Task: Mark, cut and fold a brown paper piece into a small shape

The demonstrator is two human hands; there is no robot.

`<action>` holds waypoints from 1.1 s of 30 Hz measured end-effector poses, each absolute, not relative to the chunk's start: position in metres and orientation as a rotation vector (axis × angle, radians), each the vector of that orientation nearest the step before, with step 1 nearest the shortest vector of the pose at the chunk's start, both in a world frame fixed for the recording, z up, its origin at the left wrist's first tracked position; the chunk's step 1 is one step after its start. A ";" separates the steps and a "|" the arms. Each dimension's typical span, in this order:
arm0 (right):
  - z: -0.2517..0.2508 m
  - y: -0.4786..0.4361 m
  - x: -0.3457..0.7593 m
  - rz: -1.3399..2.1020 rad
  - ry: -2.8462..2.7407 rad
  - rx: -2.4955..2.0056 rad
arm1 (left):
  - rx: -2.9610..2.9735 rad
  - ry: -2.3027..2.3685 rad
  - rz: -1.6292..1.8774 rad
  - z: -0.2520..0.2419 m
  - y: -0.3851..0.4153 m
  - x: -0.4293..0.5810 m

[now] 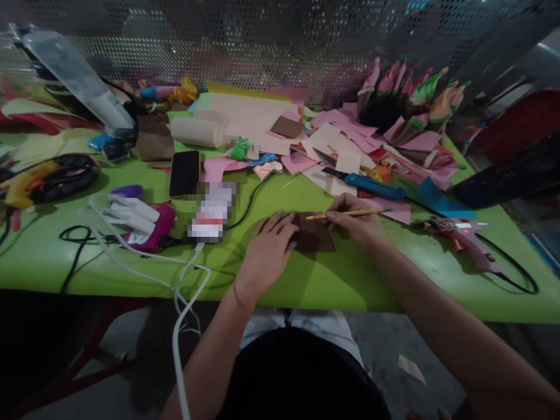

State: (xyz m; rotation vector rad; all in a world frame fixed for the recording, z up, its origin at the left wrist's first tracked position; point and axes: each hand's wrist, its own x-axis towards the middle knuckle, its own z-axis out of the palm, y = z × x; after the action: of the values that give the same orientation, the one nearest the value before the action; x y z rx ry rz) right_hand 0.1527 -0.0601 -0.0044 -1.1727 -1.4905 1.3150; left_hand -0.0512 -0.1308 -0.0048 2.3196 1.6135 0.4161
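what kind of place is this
Most likely a paper-craft work table: scraps of pink paper lie heaped toward the back, with a blue cutter beside them and a pink glue gun at the right.

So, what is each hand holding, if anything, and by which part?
The right hand pinches a thin stick near its end over the brown sheet; the left hand rests partly on it, grasping nothing visible.
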 end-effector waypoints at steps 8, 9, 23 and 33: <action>-0.013 -0.054 0.149 1.145 -1.606 -1.239 | 2.302 1.614 0.417 -0.003 -0.131 -0.050; -0.014 -0.053 0.149 1.140 -1.605 -1.237 | 2.303 1.615 0.418 -0.003 -0.131 -0.050; -0.015 -0.054 0.149 1.112 -1.635 -1.247 | 2.282 1.629 0.449 -0.004 -0.132 -0.050; -0.009 -0.059 0.152 1.164 -1.662 -1.232 | 2.267 1.635 0.426 -0.003 -0.131 -0.050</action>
State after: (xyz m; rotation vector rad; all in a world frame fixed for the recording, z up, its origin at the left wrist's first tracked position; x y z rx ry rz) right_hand 0.1516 -0.0591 -0.0088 -1.2318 -1.6624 1.1641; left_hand -0.0500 -0.1311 -0.0026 2.2674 1.6354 0.4261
